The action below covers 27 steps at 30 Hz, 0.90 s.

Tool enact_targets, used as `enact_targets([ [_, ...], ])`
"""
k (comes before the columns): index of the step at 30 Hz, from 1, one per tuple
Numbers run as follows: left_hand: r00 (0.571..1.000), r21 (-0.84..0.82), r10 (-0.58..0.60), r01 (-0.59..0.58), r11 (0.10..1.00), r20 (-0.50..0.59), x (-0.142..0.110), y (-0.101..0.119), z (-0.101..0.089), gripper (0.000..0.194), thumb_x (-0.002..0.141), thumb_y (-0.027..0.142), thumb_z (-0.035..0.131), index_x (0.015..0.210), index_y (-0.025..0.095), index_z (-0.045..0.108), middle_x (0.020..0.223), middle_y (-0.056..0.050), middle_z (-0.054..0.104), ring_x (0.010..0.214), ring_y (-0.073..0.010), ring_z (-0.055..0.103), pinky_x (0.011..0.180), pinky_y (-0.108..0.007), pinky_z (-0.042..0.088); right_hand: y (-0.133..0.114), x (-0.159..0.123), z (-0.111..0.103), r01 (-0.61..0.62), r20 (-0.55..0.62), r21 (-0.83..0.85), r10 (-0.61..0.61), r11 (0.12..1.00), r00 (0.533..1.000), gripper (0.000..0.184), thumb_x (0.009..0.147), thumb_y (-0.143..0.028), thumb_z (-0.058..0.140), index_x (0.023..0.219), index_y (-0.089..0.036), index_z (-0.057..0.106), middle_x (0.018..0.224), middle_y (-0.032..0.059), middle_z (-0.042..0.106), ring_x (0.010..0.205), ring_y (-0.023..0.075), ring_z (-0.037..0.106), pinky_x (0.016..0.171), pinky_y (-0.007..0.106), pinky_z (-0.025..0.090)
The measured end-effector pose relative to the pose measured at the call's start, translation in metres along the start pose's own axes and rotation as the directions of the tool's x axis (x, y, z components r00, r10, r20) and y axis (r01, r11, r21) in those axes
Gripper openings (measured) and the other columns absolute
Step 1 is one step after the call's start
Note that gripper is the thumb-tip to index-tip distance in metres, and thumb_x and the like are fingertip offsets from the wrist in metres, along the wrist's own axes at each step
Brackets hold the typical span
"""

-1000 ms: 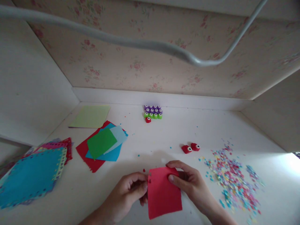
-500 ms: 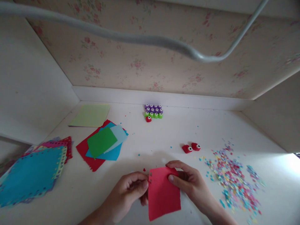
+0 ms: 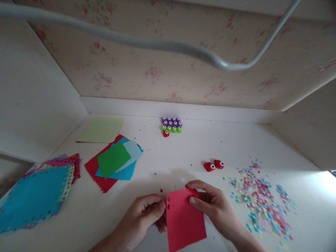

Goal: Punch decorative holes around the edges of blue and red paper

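Observation:
Near the front of the white desk, a sheet of red paper [image 3: 185,220] with a few small punched holes close to its upper left edge is held up. My right hand [image 3: 210,199] pinches its upper right part, thumb on the face and fingers behind. At the left edge, beside the holes, my left hand [image 3: 149,215] has thumb and forefinger pressed together on the paper; its other fingers curl underneath, partly hidden. A tiny red cut-out [image 3: 161,190] lies just beyond the paper. Two red craft punches [image 3: 214,165] rest farther to the right.
Purple, green and red craft punches [image 3: 171,124] stand in rows near the back. Coloured sheets [image 3: 114,159] overlap at left, beside pale green paper [image 3: 101,129] and a punched-edge stack [image 3: 39,196]. Confetti [image 3: 259,196] is scattered at right. A grey cable [image 3: 157,43] crosses overhead.
The red paper has turned slightly, its lower edge shifting down and to the right. Both hands keep nearly the same place and grip.

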<state>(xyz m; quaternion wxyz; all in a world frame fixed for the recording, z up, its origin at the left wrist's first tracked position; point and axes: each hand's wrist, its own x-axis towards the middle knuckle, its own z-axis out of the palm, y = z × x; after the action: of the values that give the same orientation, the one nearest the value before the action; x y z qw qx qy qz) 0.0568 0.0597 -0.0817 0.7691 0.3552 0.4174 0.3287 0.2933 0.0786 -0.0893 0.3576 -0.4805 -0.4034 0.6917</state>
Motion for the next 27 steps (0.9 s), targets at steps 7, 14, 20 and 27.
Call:
enact_targets([
  [7,1.000,-0.004,0.004,-0.004,1.000,0.019,-0.0008,-0.0024,-0.0016,0.043,0.085,0.053,0.069,0.086,0.010,0.069,0.069,-0.006,0.064,0.061,-0.0135,0.056,0.059,-0.025,0.043,0.0006,0.0005,0.0005,-0.023,-0.004,0.005,0.023,1.000,1.000,0.037,0.078,-0.041,0.082,0.102,-0.020,0.065,0.075,-0.0002,0.069,0.059,0.0094,0.057,0.053,0.019,0.039],
  [14,0.999,0.069,0.039,-0.040,0.997,0.023,-0.0031,-0.0023,0.0001,0.043,0.089,0.055,0.064,0.088,0.012,0.065,0.071,-0.005,0.063,0.063,-0.0132,0.057,0.060,-0.025,0.044,0.0007,0.0001,0.0009,-0.015,-0.016,-0.020,0.015,1.000,1.000,0.038,0.078,-0.043,0.082,0.102,-0.019,0.065,0.075,0.0001,0.068,0.060,0.0092,0.056,0.053,0.019,0.039],
  [20,0.995,0.139,0.089,-0.094,0.986,0.037,-0.0025,-0.0068,-0.0020,0.041,0.095,0.054,0.055,0.092,0.014,0.062,0.075,-0.003,0.062,0.065,-0.0131,0.057,0.063,-0.025,0.046,-0.0003,0.0012,0.0025,-0.026,-0.024,-0.016,0.026,1.000,0.999,0.040,0.075,-0.045,0.083,0.101,-0.020,0.065,0.075,0.0005,0.068,0.059,0.0100,0.057,0.052,0.019,0.041],
  [27,0.985,0.355,0.168,-0.149,0.923,-0.024,-0.0032,-0.0090,0.0009,0.036,0.100,0.050,0.044,0.092,0.018,0.057,0.075,-0.001,0.058,0.067,-0.0137,0.057,0.064,-0.024,0.049,-0.0004,-0.0005,0.0009,0.035,-0.044,-0.010,-0.036,0.999,0.998,0.032,0.075,-0.039,0.085,0.098,-0.022,0.069,0.085,-0.0003,0.067,0.064,0.0100,0.060,0.054,0.018,0.045],
])
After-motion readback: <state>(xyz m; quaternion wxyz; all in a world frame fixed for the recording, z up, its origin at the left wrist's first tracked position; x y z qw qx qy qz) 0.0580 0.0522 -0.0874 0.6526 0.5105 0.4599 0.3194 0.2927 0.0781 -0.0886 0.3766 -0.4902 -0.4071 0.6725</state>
